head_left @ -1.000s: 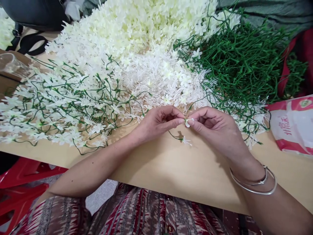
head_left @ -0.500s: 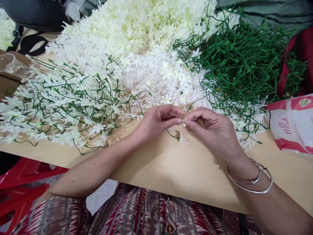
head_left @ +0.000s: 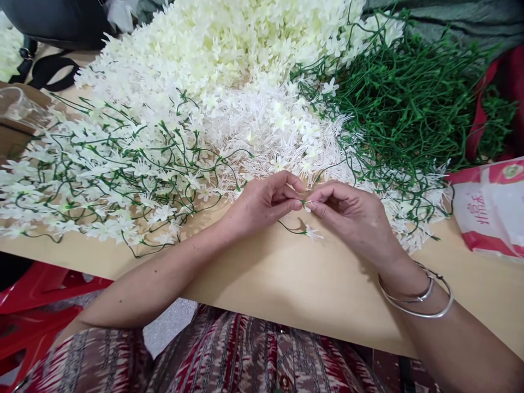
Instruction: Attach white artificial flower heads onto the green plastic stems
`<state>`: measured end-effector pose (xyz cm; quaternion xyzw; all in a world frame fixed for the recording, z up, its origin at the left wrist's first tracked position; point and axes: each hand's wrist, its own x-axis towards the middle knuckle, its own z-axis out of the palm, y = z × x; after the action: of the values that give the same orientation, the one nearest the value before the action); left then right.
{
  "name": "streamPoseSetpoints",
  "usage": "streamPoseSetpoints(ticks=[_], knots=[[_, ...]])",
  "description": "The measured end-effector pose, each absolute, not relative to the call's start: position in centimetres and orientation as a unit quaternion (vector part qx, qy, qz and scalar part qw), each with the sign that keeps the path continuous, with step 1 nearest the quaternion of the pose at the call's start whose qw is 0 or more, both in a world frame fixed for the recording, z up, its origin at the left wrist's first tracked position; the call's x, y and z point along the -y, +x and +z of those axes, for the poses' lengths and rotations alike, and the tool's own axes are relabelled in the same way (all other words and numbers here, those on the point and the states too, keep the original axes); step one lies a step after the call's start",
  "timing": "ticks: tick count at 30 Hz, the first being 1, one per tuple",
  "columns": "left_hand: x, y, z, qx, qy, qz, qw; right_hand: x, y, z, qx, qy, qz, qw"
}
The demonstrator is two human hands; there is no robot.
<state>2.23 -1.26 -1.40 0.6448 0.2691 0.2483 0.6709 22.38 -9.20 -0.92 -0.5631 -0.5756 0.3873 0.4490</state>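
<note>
My left hand (head_left: 268, 203) is closed in a pinch on a green plastic stem (head_left: 291, 230), which curves out below the fingers. A white artificial flower (head_left: 313, 233) sits on the stem's hanging end. Between my two hands, another small white flower (head_left: 307, 207) shows at the stem's upper tip. My right hand (head_left: 354, 215) pinches this flower between thumb and forefinger, so the fingertips partly hide it. Right behind the hands lies a heap of thin white stamens (head_left: 245, 123) with some loose white blossoms on it.
Cream petals (head_left: 245, 38) are piled at the back, green stems (head_left: 401, 103) at the back right. Green-stemmed white flower sprigs (head_left: 102, 174) spread over the left. A red-and-white packet (head_left: 491, 213) lies at the right. Red stools (head_left: 49, 295) stand below the table's left edge.
Both hands stay together, shifted very slightly left. The hanging flower has swung a little to the right, and a bit more green shows at the pinched tip.
</note>
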Motion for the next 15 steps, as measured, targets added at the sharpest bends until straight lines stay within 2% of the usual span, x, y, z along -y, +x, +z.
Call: streamPoseSetpoints(ticks=[15], knots=[[1.03, 2.40, -1.86, -0.232, 0.655, 0.276, 0.665, 8.69, 22.52, -1.04, 0.581, -0.537, 0.385, 0.476]])
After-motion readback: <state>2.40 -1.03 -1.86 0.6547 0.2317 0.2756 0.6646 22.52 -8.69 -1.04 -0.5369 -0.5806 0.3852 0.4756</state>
